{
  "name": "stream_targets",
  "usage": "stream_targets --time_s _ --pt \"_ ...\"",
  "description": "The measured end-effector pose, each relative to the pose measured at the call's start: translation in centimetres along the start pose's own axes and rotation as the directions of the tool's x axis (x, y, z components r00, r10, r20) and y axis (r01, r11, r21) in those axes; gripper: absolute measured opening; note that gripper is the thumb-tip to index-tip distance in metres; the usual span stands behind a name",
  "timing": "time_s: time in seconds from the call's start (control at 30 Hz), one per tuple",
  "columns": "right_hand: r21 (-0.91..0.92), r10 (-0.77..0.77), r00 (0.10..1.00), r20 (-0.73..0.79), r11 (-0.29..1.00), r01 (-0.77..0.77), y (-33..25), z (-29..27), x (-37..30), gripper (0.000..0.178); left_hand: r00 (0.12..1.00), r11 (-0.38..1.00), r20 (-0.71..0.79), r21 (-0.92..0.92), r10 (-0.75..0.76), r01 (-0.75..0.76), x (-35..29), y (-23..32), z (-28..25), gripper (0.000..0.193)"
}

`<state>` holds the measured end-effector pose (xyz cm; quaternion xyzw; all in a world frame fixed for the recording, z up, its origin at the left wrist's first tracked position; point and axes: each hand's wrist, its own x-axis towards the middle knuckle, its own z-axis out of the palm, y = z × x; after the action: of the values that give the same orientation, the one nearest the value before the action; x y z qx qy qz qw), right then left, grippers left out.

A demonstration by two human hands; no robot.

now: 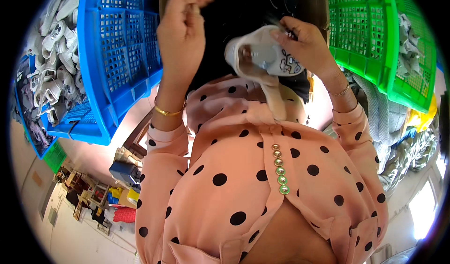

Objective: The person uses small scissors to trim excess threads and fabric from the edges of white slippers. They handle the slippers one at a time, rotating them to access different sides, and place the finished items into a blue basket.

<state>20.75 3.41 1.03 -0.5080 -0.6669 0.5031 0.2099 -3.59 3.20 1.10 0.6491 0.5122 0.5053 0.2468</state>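
In my right hand (304, 41) is a small white shoe upper (262, 53) with a dark cartoon print on its side; its opening faces up and shows a pale lining. A small dark tool (291, 33) with a blurred, thin metallic tip also sits among that hand's fingers; its kind is hard to make out. My left hand (183, 22) is raised to the left of the shoe upper, apart from it. Its fingers are curled with the tips together, and anything pinched there is too small to see. Both hands are above my dark-covered lap.
A blue plastic basket (119, 53) stands close on the left, with many white shoe uppers (58, 43) beyond its wall. On the right is a green basket (363, 29) with more pale pieces (408, 46). Grey fabric pieces (375, 104) lie below it. A dark surface lies ahead.
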Motion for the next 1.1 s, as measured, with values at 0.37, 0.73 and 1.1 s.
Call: stream_targets --time_s 0.37,0.73,1.1 --pt "0.399 0.078 0.966 -0.246 0.916 0.027 -0.7 -0.9 0.6 0.022 0.692 0.863 0.516 0.304 -0.505 0.403 0.4 3.9 1.2 0.072" --pt "0.115 0.190 0.962 -0.198 0.979 -0.170 1.3 2.1 -4.4 0.018 0.589 0.935 0.730 0.220 -0.346 0.277 0.0 4.1 -0.1 0.060" --pt "-0.085 0.110 0.973 -0.201 0.988 -0.129 5.2 2.1 -5.7 0.029 0.695 0.916 0.601 0.198 -0.394 0.348 -4.6 4.8 2.0 0.056"
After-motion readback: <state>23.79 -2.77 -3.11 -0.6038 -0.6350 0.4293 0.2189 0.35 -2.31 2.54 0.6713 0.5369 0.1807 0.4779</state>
